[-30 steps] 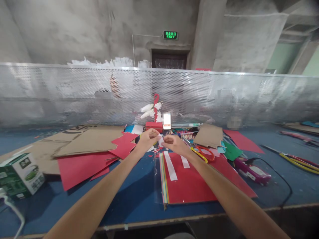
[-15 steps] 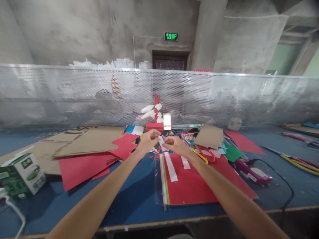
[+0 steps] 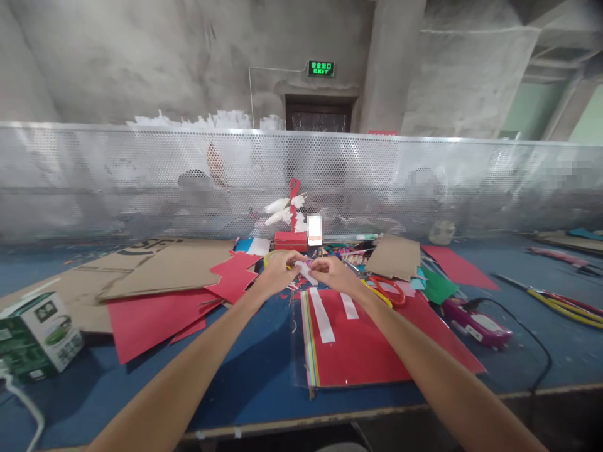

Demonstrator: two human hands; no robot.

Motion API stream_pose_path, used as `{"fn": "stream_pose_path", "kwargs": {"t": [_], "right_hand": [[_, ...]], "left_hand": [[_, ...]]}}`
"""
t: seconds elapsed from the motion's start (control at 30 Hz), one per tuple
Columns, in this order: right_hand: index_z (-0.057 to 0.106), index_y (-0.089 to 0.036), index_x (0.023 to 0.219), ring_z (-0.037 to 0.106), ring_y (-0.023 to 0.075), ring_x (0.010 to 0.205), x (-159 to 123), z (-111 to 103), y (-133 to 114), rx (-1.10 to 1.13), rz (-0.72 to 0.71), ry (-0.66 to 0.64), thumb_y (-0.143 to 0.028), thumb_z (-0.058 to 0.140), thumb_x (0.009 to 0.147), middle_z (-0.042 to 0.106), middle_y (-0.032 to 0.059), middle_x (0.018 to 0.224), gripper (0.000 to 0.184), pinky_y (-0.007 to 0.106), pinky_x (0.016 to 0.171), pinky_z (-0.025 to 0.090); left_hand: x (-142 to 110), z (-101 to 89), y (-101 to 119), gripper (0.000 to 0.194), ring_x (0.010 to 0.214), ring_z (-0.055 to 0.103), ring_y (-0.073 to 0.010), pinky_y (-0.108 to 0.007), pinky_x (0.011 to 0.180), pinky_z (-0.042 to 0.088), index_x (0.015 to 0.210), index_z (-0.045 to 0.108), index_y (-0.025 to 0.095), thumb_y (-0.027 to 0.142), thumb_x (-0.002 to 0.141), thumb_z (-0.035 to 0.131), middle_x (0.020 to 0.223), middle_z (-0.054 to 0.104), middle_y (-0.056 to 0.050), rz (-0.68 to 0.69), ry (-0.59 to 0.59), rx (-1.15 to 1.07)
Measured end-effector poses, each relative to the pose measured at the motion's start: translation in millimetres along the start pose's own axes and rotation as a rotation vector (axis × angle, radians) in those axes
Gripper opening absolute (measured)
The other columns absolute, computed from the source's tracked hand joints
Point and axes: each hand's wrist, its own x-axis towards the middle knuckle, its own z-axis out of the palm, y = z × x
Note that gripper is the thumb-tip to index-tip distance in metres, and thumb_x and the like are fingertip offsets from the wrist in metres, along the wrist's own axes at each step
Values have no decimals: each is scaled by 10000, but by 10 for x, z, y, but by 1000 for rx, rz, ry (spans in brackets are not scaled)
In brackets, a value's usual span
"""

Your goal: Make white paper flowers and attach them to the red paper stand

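Between my two hands is a small white paper strip (image 3: 305,274), gripped by the fingertips of each. My left hand (image 3: 281,270) pinches its left end with bent fingers. On the other side, my right hand (image 3: 330,271) has thumb and forefinger closed on it. Just below the hands lies a stack of coloured paper (image 3: 367,355) with a red sheet on top, inside a clear sleeve. A long white strip (image 3: 323,319) and a shorter white strip (image 3: 349,306) rest on that stack. Paper scraps lie under the hands, partly hidden.
Behind the hands, a red box (image 3: 291,241) stands before a red stem with white paper flowers (image 3: 293,210). Scissors (image 3: 389,290) and a purple glue-gun-like device (image 3: 478,323) lie right. Cardboard (image 3: 164,270), red sheets (image 3: 155,323) and a green carton (image 3: 42,336) occupy the left.
My left hand's fingers have come down slightly, and the strip between the hands lies lower and bends differently. My right hand stays nearly in place. The whole view has shifted a little.
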Motion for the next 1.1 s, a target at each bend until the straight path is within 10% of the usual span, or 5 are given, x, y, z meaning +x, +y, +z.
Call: {"fn": "stream_pose_path", "kwargs": {"t": [0.9, 1.1], "right_hand": [[689, -165, 812, 628, 160, 663, -30, -47, 25, -208, -12, -62, -329, 623, 798, 695, 39, 735, 177, 258, 624, 458], [583, -210, 1123, 606, 198, 980, -94, 4, -128, -280, -283, -31, -360, 712, 777, 651, 63, 1081, 399, 317, 867, 451]], "left_hand": [[-54, -36, -62, 178, 584, 559, -162, -256, 537, 368, 759, 709, 210, 314, 791, 568, 665, 638, -20, 3, -139, 138], [4, -20, -115, 140, 571, 549, -144, -243, 539, 391, 718, 687, 187, 308, 738, 618, 628, 610, 3, -92, -152, -80]]}}
